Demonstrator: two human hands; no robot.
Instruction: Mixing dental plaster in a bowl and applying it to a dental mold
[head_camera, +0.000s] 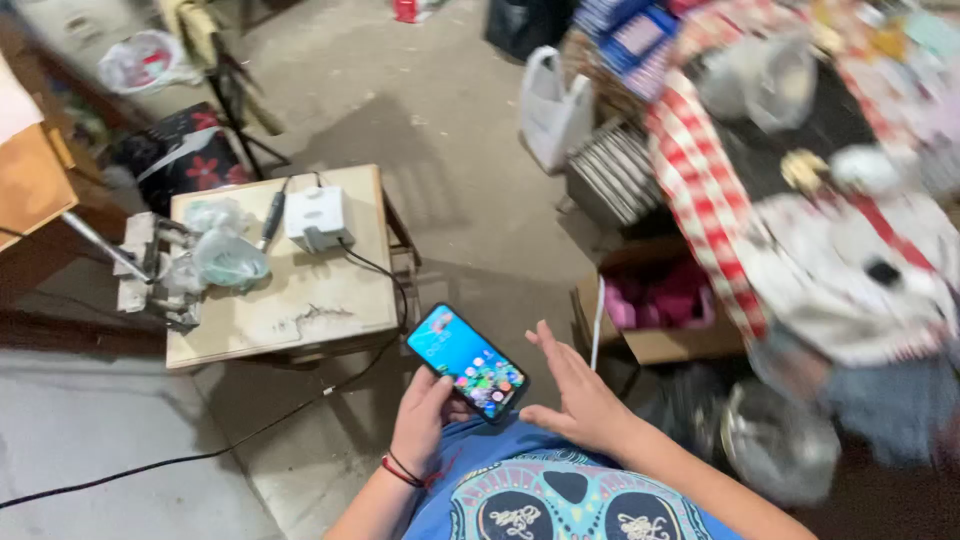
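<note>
The left hand (422, 420) holds a phone (467, 361) from below, fingers wrapped around its lower edge and thumb at its side; the screen is lit, faces up and shows rows of coloured icons. The right hand (572, 393) is spread wide and flat just to the right of the phone, palm turned toward it, fingers apart, holding nothing and not touching it. A red and black band (402, 471) circles the left wrist. Below the phone lies a blue shirt (560, 500) with a pale skull pattern. Up and to the left of the phone stands a small wooden desk (300, 300) on the concrete floor (450, 130). On the desk sit a white box (317, 217) with a black cable (380, 275) running off the edge toward the phone, a dark pen-shaped tool (272, 218) beside the box, and crumpled clear bags (225, 255) against a metal fixture (150, 270) at the desk's far left edge. To the right of the phone is an open cardboard box (660, 315) with pink cloth inside. Further right and above it a red-and-white checked cloth (700, 170) hangs over a blurred heap of goods. A white bag (553, 110) stands well above the phone.
</note>
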